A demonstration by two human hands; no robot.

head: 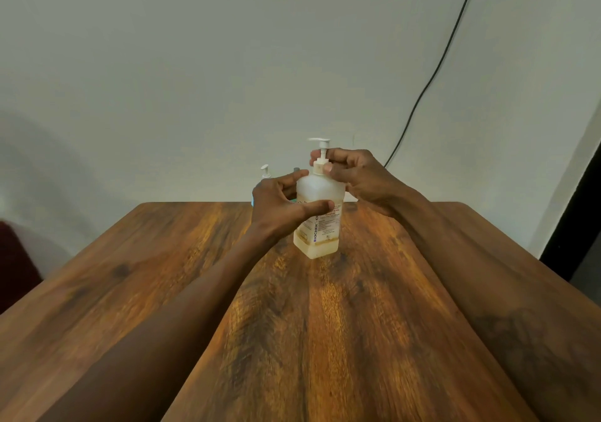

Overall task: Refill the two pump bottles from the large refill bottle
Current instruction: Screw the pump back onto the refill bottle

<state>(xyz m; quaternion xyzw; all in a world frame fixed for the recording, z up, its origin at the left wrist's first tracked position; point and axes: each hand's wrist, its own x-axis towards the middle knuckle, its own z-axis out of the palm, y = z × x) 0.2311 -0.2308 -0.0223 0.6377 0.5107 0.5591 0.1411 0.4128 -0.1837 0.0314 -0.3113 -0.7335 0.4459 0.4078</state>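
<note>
On the wooden table (130,275), the left hand (279,207) wraps the body of the pump bottle (320,213), which stands toward the table's 12 o'clock edge. That hand should brace firmly while the right hand (354,174), at 1 o'clock, pinches the pump collar (320,165) to unscrew it, likely the step in hand. The label reads "BIOCHEK"; the rest is too small. A second pump (266,171) peeks behind at 11 o'clock.
</note>
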